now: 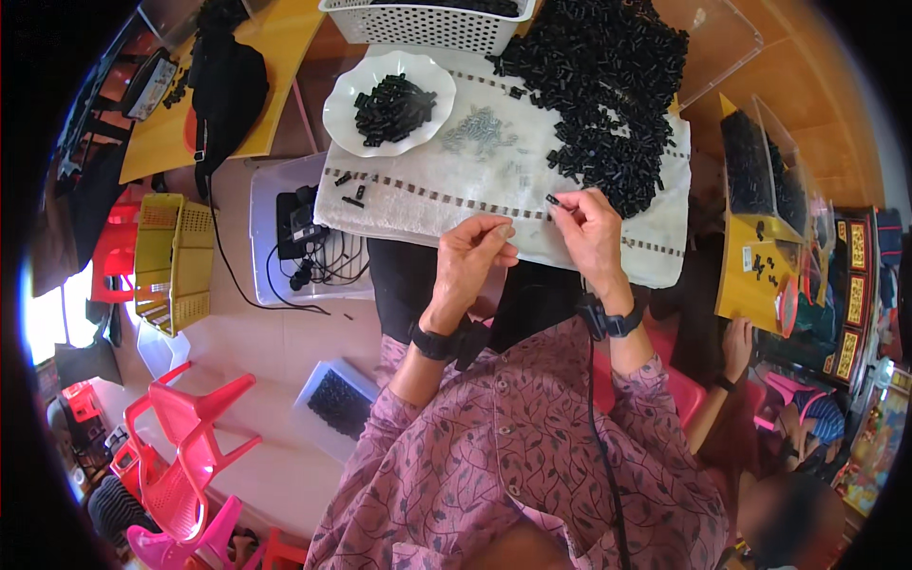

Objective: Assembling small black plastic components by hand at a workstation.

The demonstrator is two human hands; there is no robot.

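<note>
My right hand [591, 228] pinches a small black plastic piece [552, 199] between thumb and fingertip, over a white towel [418, 195] spread on the table. My left hand [472, 256] is curled beside it, fingertips pressed together near a tiny part too small to make out. A big heap of black pieces [608, 85] lies on the towel just beyond my right hand. A little pile of small metal springs [478, 130] sits in the towel's middle. A white scalloped plate [344, 112] at the left holds more black pieces [394, 107].
A white perforated basket [418, 24] stands at the far edge. Clear plastic bins [296, 228] with cables and black parts sit on the floor at left, near a yellow crate [171, 261] and pink plastic chairs [190, 446]. Another person's hand [736, 347] works at right.
</note>
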